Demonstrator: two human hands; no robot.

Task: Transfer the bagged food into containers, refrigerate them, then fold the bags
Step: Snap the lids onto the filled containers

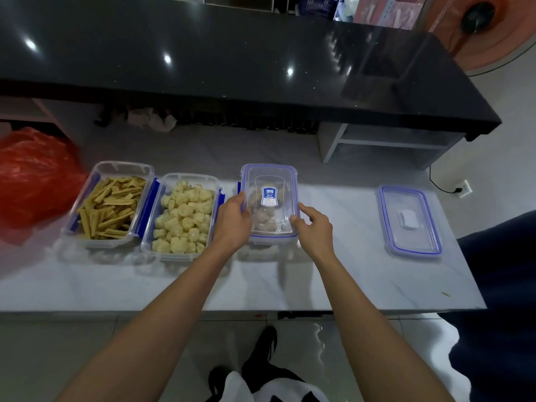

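Pale marble surface (333, 274). Left hand (232, 223) and right hand (314, 230) grip the lid (271, 181) over the middle container (272, 237). Two open filled containers (185, 216) left; spare lid (409, 220) right; red bag (32, 175) far left.

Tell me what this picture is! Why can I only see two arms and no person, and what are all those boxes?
The camera sits on the person's head and looks down, so you see only their arms. There is no machine, just two bare hands. On the pale table stand three clear boxes. One holds tan sticks of food, the next holds pale yellow lumps, and both are open. The left hand and right hand hold the lid on the third box, one hand at each side. Pale pieces of food show through it. A spare lid lies alone at the right, and a red plastic bag sits at the far left.
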